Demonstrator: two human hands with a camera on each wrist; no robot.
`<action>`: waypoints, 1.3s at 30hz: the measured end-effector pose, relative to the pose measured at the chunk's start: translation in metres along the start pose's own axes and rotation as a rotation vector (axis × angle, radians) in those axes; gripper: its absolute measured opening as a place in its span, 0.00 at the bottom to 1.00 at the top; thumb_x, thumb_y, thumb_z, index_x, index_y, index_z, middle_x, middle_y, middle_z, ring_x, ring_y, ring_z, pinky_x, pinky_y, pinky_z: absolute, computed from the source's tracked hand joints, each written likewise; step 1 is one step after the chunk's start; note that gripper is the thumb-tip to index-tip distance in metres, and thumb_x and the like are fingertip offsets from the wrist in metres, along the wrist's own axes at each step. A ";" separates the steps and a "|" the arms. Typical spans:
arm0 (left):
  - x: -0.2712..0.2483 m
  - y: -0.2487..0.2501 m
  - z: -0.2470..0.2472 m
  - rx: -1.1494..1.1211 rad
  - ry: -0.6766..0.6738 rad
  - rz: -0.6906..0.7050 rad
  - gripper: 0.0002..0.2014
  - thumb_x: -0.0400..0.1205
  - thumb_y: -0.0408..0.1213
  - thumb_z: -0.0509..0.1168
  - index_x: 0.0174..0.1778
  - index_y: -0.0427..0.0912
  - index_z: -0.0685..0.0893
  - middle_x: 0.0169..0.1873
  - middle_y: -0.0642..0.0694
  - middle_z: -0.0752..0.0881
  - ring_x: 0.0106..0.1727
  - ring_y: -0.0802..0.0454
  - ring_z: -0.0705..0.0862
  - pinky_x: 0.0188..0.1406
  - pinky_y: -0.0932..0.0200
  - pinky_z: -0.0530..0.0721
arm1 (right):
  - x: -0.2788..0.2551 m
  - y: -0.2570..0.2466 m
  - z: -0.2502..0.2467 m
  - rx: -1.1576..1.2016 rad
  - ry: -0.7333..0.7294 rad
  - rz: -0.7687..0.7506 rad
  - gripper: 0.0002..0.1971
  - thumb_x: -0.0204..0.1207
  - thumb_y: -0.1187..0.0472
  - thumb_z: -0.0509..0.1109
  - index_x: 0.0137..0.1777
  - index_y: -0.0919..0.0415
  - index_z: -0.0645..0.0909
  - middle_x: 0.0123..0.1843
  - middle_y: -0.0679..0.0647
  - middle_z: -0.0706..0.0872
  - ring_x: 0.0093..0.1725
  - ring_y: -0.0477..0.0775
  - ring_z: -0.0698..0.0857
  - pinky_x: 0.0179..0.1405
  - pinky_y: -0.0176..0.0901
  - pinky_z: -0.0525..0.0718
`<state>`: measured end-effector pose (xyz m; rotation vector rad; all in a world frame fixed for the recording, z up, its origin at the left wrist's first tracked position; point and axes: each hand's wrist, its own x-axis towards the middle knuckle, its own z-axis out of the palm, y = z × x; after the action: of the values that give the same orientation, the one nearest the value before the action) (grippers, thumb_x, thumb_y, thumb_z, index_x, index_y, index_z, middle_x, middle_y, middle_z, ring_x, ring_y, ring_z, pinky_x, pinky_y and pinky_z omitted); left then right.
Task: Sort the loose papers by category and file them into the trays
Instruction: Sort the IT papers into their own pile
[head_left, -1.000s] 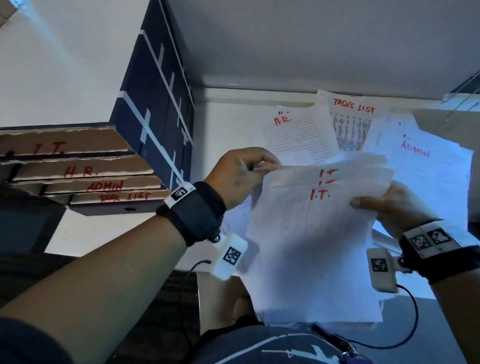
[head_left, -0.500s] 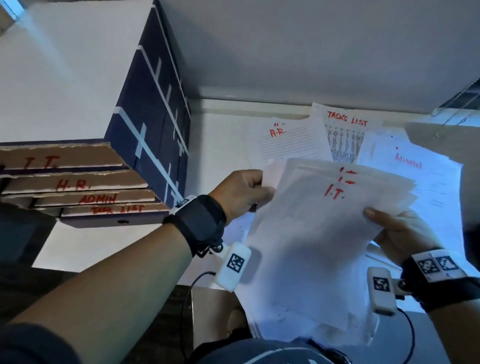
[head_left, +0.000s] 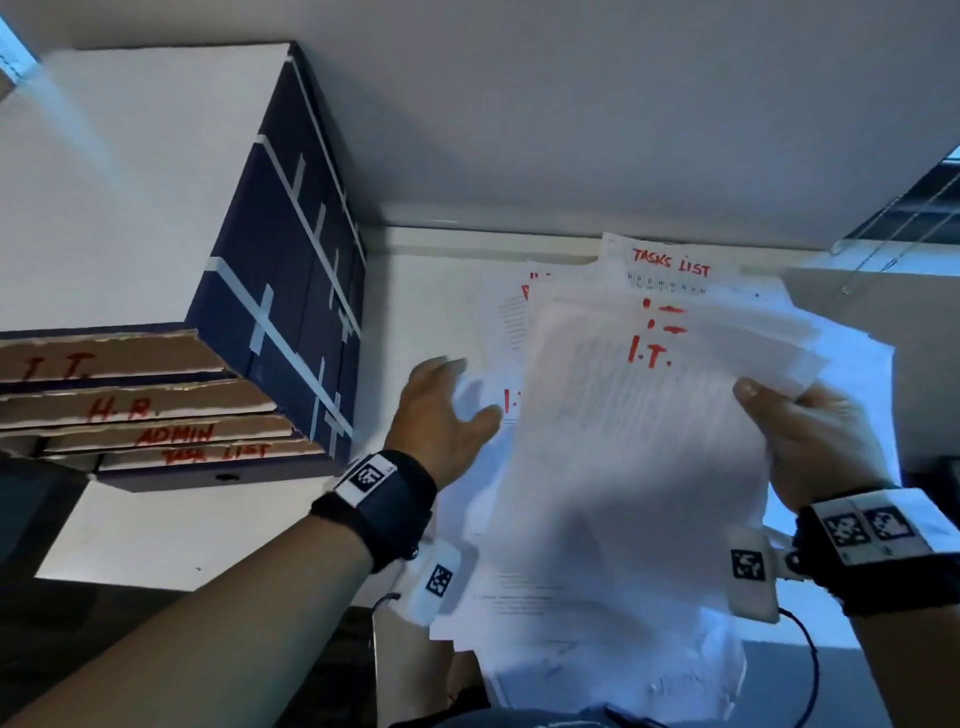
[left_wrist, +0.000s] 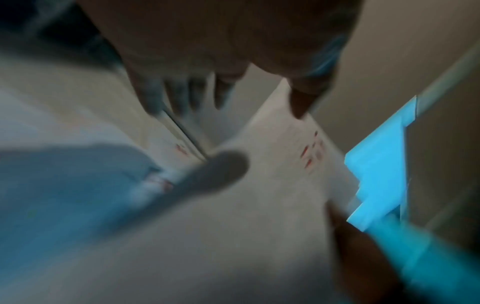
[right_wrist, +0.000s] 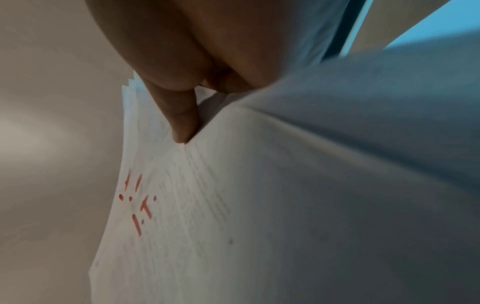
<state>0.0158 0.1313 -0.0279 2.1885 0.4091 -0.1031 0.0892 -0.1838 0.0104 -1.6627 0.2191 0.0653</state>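
Note:
A fanned stack of white I.T. papers is held up in front of me, red "I.T." on the top sheets. My right hand grips its right edge, thumb on top; the right wrist view shows the thumb pressing on the I.T. papers. My left hand is at the stack's left edge with straight, spread fingers, touching a loose I.T. sheet. The blurred left wrist view shows that hand open above the papers. The labelled cardboard trays read I.T., H.R., ADMIN, TASK LIST.
A dark blue box with white tape stands over the trays at the left. On the white desk behind the stack lie a TASKS LIST sheet and a partly hidden red-marked sheet. More white papers lie at the right.
My left hand has let go of the stack's left edge and opened. The right hand keeps its grip, and the stack sits higher and further right in view.

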 end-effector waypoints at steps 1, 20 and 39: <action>-0.005 0.014 -0.004 -0.148 -0.059 0.061 0.37 0.73 0.57 0.69 0.78 0.49 0.72 0.74 0.55 0.73 0.73 0.62 0.73 0.74 0.63 0.71 | 0.000 -0.010 0.001 0.044 -0.013 -0.038 0.22 0.64 0.50 0.83 0.55 0.61 0.89 0.56 0.62 0.91 0.56 0.68 0.89 0.60 0.72 0.84; -0.022 0.074 -0.037 -0.656 0.164 0.387 0.20 0.78 0.26 0.64 0.67 0.37 0.75 0.62 0.37 0.85 0.65 0.42 0.85 0.65 0.39 0.84 | -0.044 -0.047 0.044 -0.086 -0.051 -0.365 0.12 0.68 0.70 0.81 0.45 0.54 0.85 0.36 0.34 0.89 0.37 0.28 0.87 0.38 0.21 0.79; -0.013 0.044 0.001 -0.591 -0.093 0.022 0.10 0.81 0.33 0.69 0.58 0.47 0.86 0.54 0.46 0.92 0.54 0.51 0.89 0.57 0.57 0.86 | -0.043 0.040 0.032 -0.287 -0.187 0.141 0.05 0.76 0.67 0.75 0.48 0.57 0.88 0.48 0.53 0.93 0.47 0.56 0.91 0.52 0.56 0.88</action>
<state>0.0185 0.1030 0.0084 1.5992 0.3133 -0.0616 0.0422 -0.1507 -0.0246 -1.9110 0.1907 0.3717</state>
